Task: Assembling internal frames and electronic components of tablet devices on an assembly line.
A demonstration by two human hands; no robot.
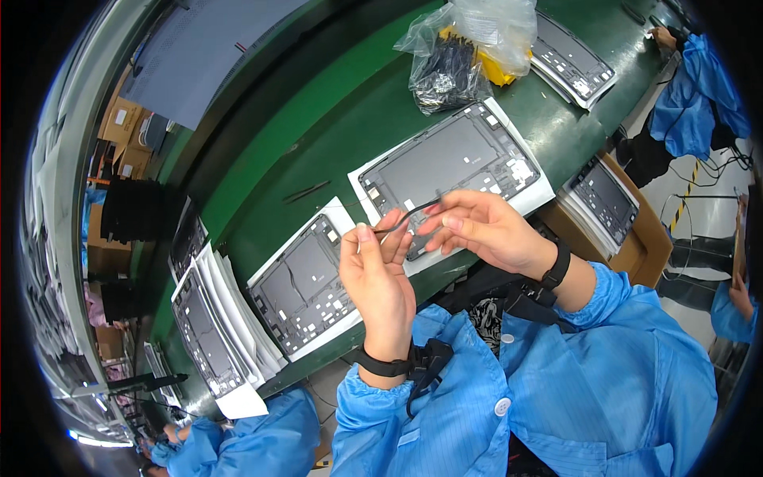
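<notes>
My left hand [377,274] and my right hand [481,226] are raised together above the green bench [318,143], and both pinch a thin black cable strip [407,216] stretched between their fingertips. Just behind the hands lies a grey tablet back shell [449,155] with its inside facing up, resting on a white sheet. A second open shell [306,286] lies on its own white sheet to the left of my left hand. Both wrists carry black straps over blue sleeves.
A clear plastic bag of black parts [457,56] sits at the back of the bench beside a yellow item. Stacks of shells on sheets stand at the left [207,334], back right [568,60] and in a cardboard box [608,203]. Other people in blue coats work at the right and lower left.
</notes>
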